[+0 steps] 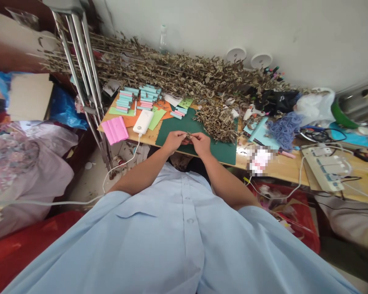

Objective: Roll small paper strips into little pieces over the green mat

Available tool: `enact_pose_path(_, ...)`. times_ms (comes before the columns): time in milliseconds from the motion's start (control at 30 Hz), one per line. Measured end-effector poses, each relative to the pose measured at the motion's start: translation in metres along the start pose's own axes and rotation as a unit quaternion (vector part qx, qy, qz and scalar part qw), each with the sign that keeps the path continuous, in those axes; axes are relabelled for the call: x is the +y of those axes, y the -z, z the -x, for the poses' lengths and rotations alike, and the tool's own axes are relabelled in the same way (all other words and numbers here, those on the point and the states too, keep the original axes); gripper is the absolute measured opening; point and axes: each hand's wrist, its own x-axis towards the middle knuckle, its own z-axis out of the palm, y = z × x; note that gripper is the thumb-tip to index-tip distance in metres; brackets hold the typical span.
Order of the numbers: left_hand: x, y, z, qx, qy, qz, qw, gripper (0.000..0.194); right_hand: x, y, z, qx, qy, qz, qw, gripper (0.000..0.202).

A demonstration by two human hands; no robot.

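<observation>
My left hand (175, 141) and my right hand (200, 143) meet over the front edge of a green mat (225, 154). Between the closed fingertips of both is a small piece of dried leaf (188, 136). A pile of loose dried leaves (217, 120) lies on the mat just beyond my right hand. Left of the mat are a white power bank (143, 121) with a cable and some pink paper (115, 130). Rows of small blue and pink rolls (149, 94) lie behind them on orange and green sheets.
Long dried stalks (171, 71) stretch along the wall. Crutches (84, 61) stand at the table's left. On the right are blue-purple string (285, 130), a blurred bright phone (260, 160), a power strip (323, 169) and cables. A white cable (119, 165) hangs beside my left arm.
</observation>
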Motion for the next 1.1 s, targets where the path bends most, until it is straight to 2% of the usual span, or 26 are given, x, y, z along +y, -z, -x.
enact_pose_path(100, -0.004, -0.003, 0.004, 0.016, -0.018, 0.007, 1.000, 0.006, -0.003, 0.001, 0.004, 0.011, 0.055, 0.088, 0.995, 0.022)
enact_pose_path(167, -0.005, -0.004, 0.004, 0.030, -0.011, 0.010, 0.999, 0.005, -0.005, 0.001, 0.006, 0.009, 0.064, 0.111, 0.992, 0.020)
enact_pose_path(233, -0.005, -0.003, 0.004, 0.025, 0.006, 0.019, 0.999, 0.005, -0.008, 0.001, 0.006, -0.002, 0.028, 0.078, 0.997, 0.019)
enact_pose_path(367, -0.003, 0.004, 0.000, 0.046, 0.025, 0.033, 0.998, 0.009, -0.014, 0.003, 0.005, -0.027, -0.076, -0.078, 0.994, 0.026)
enact_pose_path(467, -0.002, 0.007, -0.001, 0.051, 0.016, 0.026, 0.998, 0.013, -0.017, 0.005, 0.007, -0.060, -0.079, -0.119, 0.988, 0.031)
enact_pose_path(700, -0.002, 0.007, 0.003, -0.031, 0.035, 0.016, 0.999, 0.012, -0.019, 0.010, 0.000, -0.124, -0.055, 0.008, 0.991, 0.017)
enact_pose_path(833, -0.004, 0.009, 0.002, -0.042, 0.013, -0.007, 0.999, 0.016, -0.021, 0.012, -0.007, -0.146, -0.009, 0.081, 0.986, 0.009)
enact_pose_path(967, -0.004, 0.008, 0.000, -0.025, 0.019, 0.006, 0.999, 0.015, -0.021, 0.009, -0.003, -0.128, -0.006, 0.061, 0.990, 0.012)
enact_pose_path(1100, -0.001, 0.007, -0.001, -0.006, 0.066, 0.089, 0.994, 0.015, -0.021, 0.004, 0.008, -0.060, 0.028, 0.056, 0.996, 0.018)
